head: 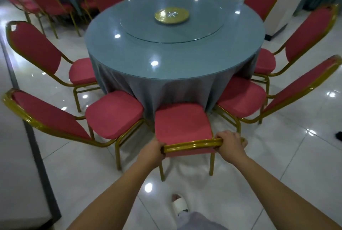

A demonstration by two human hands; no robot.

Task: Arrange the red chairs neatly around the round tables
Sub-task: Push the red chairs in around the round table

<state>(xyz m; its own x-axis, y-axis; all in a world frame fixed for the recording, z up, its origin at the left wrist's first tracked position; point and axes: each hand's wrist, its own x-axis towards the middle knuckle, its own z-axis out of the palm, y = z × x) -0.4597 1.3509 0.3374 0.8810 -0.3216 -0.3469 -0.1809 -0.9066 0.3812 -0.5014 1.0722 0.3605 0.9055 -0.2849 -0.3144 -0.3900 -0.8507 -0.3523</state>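
Gripping the gold back rail (pixel 192 145) of a red chair (pixel 182 122), the person's left grip (pixel 152 149) and right grip (pixel 229 143) curl tightly around its two corners. The chair faces the round worktop (pixel 174 57), its seat front up against the hanging blue-grey cloth (pixel 166 89), between the left neighbour chair (pixel 112 113) and the right neighbour chair (pixel 240 96). A glass turntable (pixel 140 32) carrying a gold dish (pixel 171 16) sits at the worktop's centre. A white slipper (pixel 180 204) shows on the glossy tiled floor (pixel 277 155).
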